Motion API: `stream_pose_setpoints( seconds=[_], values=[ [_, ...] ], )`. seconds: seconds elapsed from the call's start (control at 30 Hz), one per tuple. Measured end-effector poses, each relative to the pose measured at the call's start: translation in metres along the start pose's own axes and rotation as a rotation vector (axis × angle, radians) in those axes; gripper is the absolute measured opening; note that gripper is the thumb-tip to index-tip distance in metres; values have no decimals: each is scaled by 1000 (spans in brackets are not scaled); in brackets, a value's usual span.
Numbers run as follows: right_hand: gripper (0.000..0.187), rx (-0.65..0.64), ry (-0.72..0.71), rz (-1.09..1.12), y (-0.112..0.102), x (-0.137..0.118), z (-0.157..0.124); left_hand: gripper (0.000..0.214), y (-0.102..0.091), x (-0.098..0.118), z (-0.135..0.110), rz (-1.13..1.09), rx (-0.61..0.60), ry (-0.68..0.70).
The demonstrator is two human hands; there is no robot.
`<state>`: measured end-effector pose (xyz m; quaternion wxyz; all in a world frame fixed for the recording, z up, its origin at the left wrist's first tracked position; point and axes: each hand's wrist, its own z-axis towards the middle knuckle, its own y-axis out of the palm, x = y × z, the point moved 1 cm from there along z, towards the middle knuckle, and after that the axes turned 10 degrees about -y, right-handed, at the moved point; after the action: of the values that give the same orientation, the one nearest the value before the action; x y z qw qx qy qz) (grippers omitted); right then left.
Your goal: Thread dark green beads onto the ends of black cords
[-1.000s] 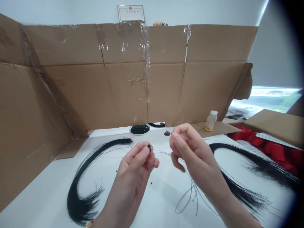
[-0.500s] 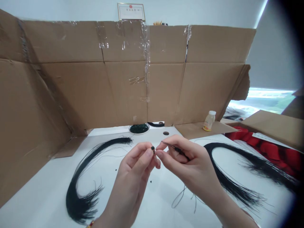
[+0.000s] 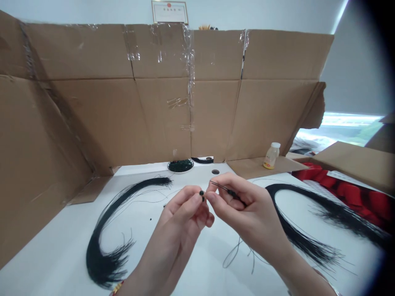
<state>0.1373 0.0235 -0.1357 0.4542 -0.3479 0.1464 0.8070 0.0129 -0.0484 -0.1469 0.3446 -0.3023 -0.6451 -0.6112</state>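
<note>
My left hand (image 3: 182, 222) is closed, pinching a small dark green bead (image 3: 201, 193) between thumb and forefinger. A tiny gold-coloured bit shows just below the bead. My right hand (image 3: 243, 209) is closed too, its thumb and forefinger tips meeting right beside the bead. What those tips pinch is too small to make out. Across the right palm lies a thin dark double-stranded cord (image 3: 220, 186) with a thicker dark knot or bead (image 3: 232, 193) on it. A loop of thin cord (image 3: 231, 255) rests on the white table under the right hand.
Bundles of black cord lie left (image 3: 98, 238) and right (image 3: 286, 230) on the white table (image 3: 210, 263). A dish of dark green beads (image 3: 180, 165) stands at the back by a cardboard screen (image 3: 160, 119). A bottle (image 3: 272, 156) and a box of red items (image 3: 348, 193) are at right.
Both hands have shifted slightly right, still meeting at the bead. The left hand has turned a little, and the bead now shows more fully above the fingertips.
</note>
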Motion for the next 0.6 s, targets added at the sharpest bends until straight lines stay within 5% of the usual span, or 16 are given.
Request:
stream_pose_setpoints(
  seconds=[0.37, 0.47, 0.6],
  values=[
    [9, 40, -66, -164, -13, -5, 4, 15, -1, 1, 3, -18, 35, 0],
    [12, 219, -61, -290, -41, -7, 9, 15, 0, 4, 2, -79, 49, -25],
    [18, 650, -135, -499, -106, -7, 15, 12, 0, 5, 2, -155, 75, -59]
  ],
)
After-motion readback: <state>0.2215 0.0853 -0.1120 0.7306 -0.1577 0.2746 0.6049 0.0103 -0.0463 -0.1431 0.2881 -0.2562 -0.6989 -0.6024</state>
